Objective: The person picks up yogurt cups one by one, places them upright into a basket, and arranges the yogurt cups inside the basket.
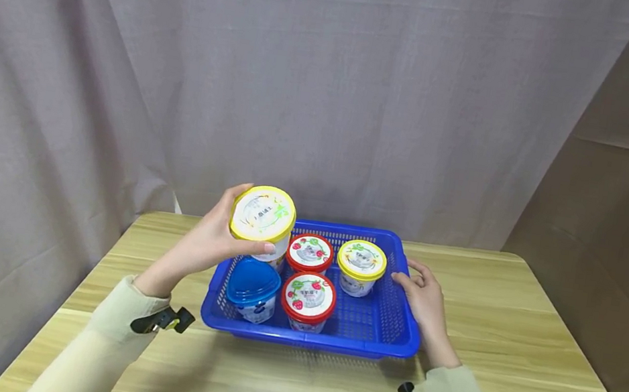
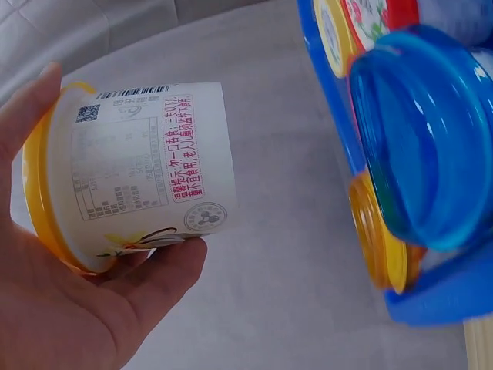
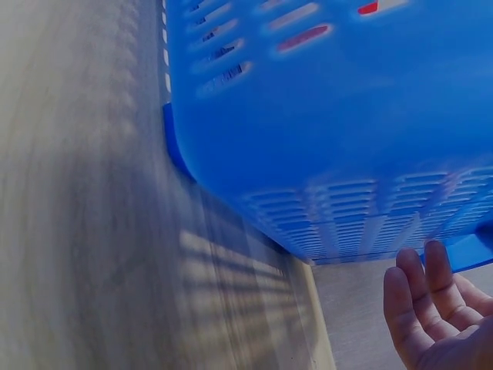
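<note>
My left hand (image 1: 211,235) grips a white tub with a yellow lid (image 1: 264,214), raised over the basket's back left corner. In the left wrist view, small print covers the side of this tub (image 2: 154,162). At the right end of the blue plastic basket (image 1: 305,337), my right hand (image 1: 426,304) holds the rim, thumb on top and fingers against the outer side. Inside the basket stand two red-lidded tubs (image 1: 309,294), a yellow-lidded tub (image 1: 362,260) and a blue-topped tub (image 1: 253,285). Another yellow lid (image 2: 373,231) shows beside the blue top in the left wrist view.
The basket rests on a wood-grain table (image 1: 513,334). Close behind the table hangs a grey cloth (image 1: 354,93), and a brownish cloth wall (image 1: 620,235) borders the right side.
</note>
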